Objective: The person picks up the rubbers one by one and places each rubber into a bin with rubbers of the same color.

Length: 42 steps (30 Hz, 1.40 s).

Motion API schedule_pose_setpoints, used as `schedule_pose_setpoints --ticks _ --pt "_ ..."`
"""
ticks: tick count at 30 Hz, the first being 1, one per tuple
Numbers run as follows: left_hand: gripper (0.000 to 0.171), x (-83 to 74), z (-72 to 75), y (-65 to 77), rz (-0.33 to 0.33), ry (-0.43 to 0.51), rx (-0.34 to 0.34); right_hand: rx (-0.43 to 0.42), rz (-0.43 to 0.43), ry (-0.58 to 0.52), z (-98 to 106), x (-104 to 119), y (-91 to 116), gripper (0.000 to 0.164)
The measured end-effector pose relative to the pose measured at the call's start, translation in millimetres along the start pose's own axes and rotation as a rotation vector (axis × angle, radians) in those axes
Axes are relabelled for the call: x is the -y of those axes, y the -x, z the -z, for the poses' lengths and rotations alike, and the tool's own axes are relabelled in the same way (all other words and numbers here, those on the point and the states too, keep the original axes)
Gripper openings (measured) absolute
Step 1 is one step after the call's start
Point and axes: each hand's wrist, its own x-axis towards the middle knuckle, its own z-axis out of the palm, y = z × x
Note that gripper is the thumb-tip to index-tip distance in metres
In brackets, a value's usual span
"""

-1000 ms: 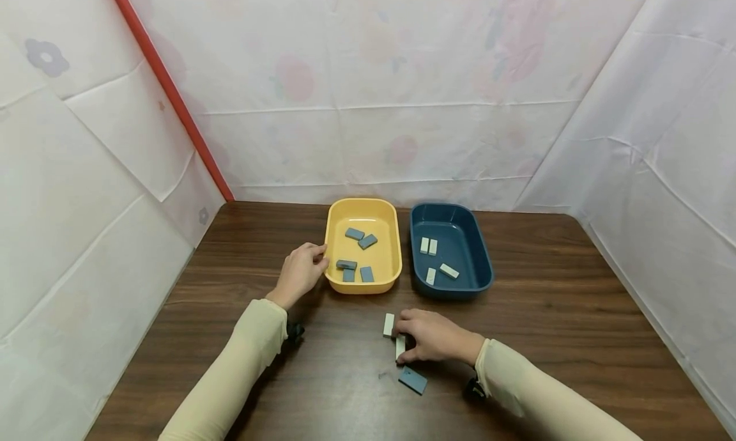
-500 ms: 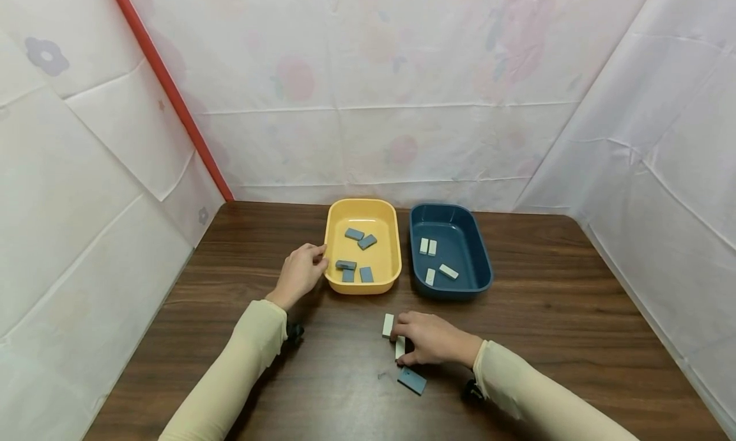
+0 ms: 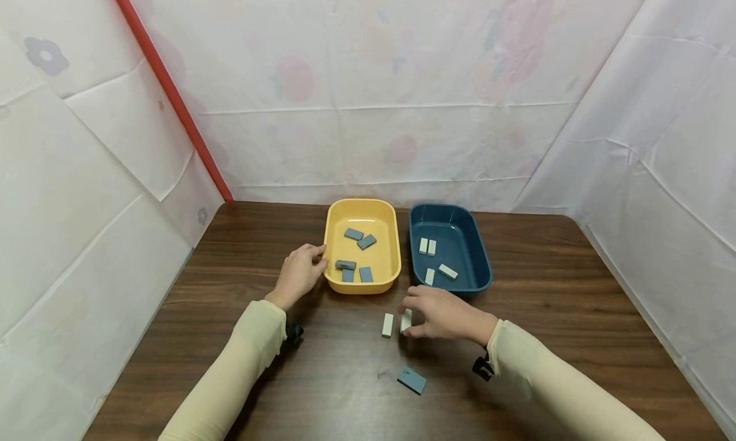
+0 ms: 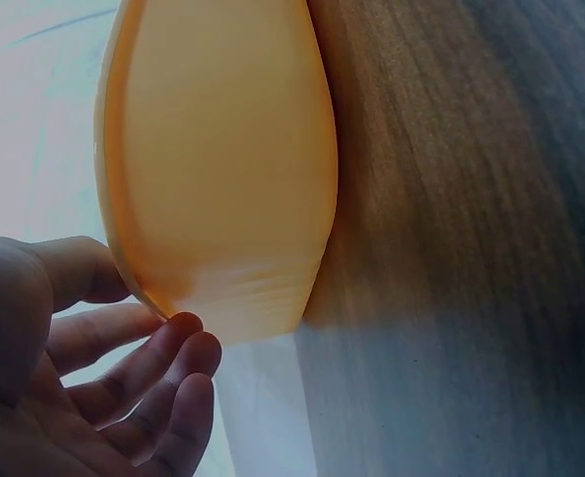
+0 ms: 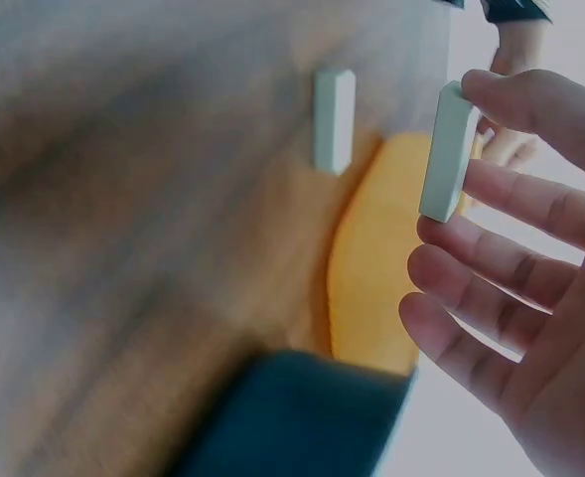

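My left hand [image 3: 300,271] is at the left wall of the yellow bin [image 3: 391,286], thumb and fingers curled at its rim; the left wrist view shows the fingertips around the rim [image 4: 101,169]. My right hand [image 3: 443,313] pinches a white rectangular block [image 5: 449,151] between thumb and fingertips, in front of the blue bin [image 3: 480,252]. Just left of that hand, another white block [image 3: 388,325] lies on the table. Nearer the body lies a flat grey-blue block [image 3: 411,380]. Several grey-blue blocks [image 3: 366,274] are in the yellow bin, several white blocks [image 3: 448,271] in the blue one.
Both bins stand side by side toward the back of the brown wooden table [image 3: 546,281]. White patterned sheeting [image 3: 368,147] rises behind and on both sides. A red strip [image 3: 172,92] runs down the left rear corner.
My right hand has moved away from the body toward the blue bin, carrying the white block off its spot beside the grey-blue block. The left hand has stayed at the yellow bin's rim.
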Motion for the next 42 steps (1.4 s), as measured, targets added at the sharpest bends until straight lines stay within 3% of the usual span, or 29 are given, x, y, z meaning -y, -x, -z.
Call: schedule_pose_setpoints --ticks 9,17,27,36,42 --pt "0.042 0.9 -0.3 0.4 0.004 0.000 0.006 -0.144 -0.002 -0.013 32 -22 2 0.027" --pt "0.042 1.6 0.0 0.6 0.009 0.003 0.010 -0.163 -0.175 -0.061 57 -58 -5 0.026" --pt "0.042 1.6 -1.2 0.8 0.010 0.004 0.007 -0.083 -0.337 -0.048 58 -102 -15 0.034" --pt "0.041 0.5 -2.1 0.6 0.004 0.009 -0.003 0.031 -0.433 -0.047 43 -128 -26 0.035" --pt "0.041 1.0 -1.6 -0.2 -0.001 0.017 -0.015 0.064 -0.509 -0.073 37 -137 -35 0.033"
